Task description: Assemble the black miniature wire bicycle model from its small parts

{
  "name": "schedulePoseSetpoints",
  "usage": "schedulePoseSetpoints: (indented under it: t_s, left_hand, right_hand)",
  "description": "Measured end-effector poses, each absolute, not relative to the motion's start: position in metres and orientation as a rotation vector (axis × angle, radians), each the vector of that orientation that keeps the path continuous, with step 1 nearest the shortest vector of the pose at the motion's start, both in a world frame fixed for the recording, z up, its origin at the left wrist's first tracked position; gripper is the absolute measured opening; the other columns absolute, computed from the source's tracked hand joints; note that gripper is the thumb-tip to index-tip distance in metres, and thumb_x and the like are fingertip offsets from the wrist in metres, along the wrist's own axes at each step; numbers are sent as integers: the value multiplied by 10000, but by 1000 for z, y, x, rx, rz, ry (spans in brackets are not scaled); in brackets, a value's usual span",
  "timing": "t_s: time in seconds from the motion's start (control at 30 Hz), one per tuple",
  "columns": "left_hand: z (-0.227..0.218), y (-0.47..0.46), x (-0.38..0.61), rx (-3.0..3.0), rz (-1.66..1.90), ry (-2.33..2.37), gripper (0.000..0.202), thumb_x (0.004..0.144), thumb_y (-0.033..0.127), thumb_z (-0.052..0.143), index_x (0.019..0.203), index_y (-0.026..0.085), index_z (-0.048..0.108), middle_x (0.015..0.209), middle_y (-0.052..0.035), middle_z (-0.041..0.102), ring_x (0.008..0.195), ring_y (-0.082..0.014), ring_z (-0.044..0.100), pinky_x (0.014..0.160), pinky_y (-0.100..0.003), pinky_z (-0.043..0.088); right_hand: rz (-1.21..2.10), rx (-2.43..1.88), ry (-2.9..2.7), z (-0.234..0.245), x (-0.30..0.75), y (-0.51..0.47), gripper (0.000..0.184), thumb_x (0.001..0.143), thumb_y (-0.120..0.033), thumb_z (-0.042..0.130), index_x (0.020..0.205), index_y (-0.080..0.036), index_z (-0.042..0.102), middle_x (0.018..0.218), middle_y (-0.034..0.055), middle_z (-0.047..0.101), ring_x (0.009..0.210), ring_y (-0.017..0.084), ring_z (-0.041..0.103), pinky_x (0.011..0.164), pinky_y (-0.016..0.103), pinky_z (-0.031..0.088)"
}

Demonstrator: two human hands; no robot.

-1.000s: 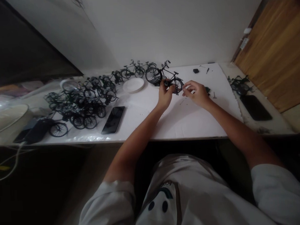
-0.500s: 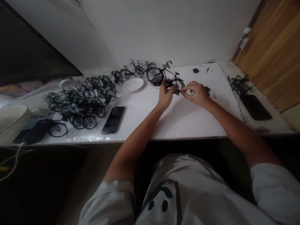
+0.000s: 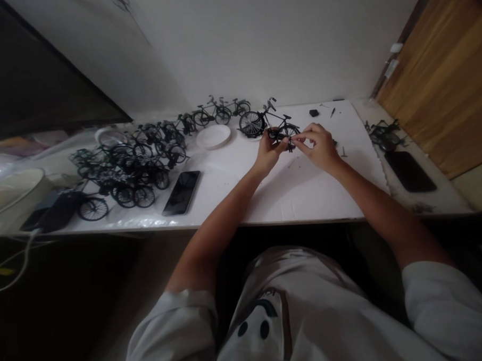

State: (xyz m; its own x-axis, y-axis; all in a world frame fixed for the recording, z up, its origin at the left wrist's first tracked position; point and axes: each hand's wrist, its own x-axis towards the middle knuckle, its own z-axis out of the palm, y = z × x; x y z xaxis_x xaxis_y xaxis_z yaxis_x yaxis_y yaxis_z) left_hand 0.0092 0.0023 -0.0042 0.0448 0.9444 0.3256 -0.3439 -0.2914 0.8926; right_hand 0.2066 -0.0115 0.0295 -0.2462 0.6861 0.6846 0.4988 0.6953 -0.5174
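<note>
A small black model bicycle (image 3: 262, 121) stands upright on the white table (image 3: 305, 188), its front wheel to the left. My left hand (image 3: 268, 152) grips the frame near the pedals from below. My right hand (image 3: 320, 145) pinches at the rear wheel, thumb and fingers closed on it or on a tiny part there that I cannot make out. Both hands meet at the back half of the bicycle.
Several finished model bicycles (image 3: 124, 164) crowd the left of the table, more (image 3: 218, 112) stand by the wall. A white dish (image 3: 214, 136), a dark phone (image 3: 181, 192), another phone (image 3: 410, 171), bicycle parts (image 3: 382, 131) and small loose bits (image 3: 313, 113) lie around.
My right hand moved left from beside the bicycle onto its rear wheel. The bicycle shifted slightly to the right as my left hand kept hold of it.
</note>
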Motion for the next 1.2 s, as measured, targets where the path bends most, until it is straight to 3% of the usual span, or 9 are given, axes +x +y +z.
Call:
schedulePoseSetpoints:
  t_s: [0.17,0.4,0.77,0.9,1.07,1.2]
  left_hand:
    - [-9,5,8,1236,1477,668,684,760,441,1014,1230,254,553,1143,-58,703,1121,-258,755,1047,-506,644]
    - [-15,10,4,1274,1454,626,742,730,478,1035,1244,260,546,1137,-53,700,1117,-252,738,1018,-469,643]
    - [-17,14,3,1261,1516,772,612,765,335,992,1179,241,552,1116,-54,697,1037,-221,734,925,-417,657]
    - [-17,16,2,1225,1529,873,573,774,267,962,1172,235,551,1130,-61,711,1018,-201,735,888,-363,650]
    - [-13,12,1,1225,1458,1021,582,796,245,953,1229,228,564,1111,-69,739,923,-182,740,766,-289,609]
    - [-10,9,1,1223,1440,1056,595,792,220,943,1252,228,567,1104,-76,742,944,-198,744,750,-290,601]
  right_hand:
    - [228,-951,-1915,30,207,-12,123,1005,-385,796,1008,-295,879,941,62,637,887,248,585,822,434,543]
    - [198,-882,-1906,26,208,-8,124,1002,-379,802,1023,-282,875,937,51,626,891,233,606,821,416,548]
    - [307,-1006,-1937,38,209,-20,112,966,-303,737,1042,-231,775,848,22,672,757,186,568,761,357,508]
    - [447,-1165,-2339,39,223,-16,75,861,-245,781,931,-234,806,848,20,758,731,179,640,694,325,459]
    - [522,-1302,-2530,39,236,-7,213,784,-134,789,947,-242,872,895,18,828,810,200,743,760,312,515]
    - [560,-1298,-2551,43,236,-10,155,805,-176,834,910,-271,897,938,8,867,895,229,796,816,326,552]
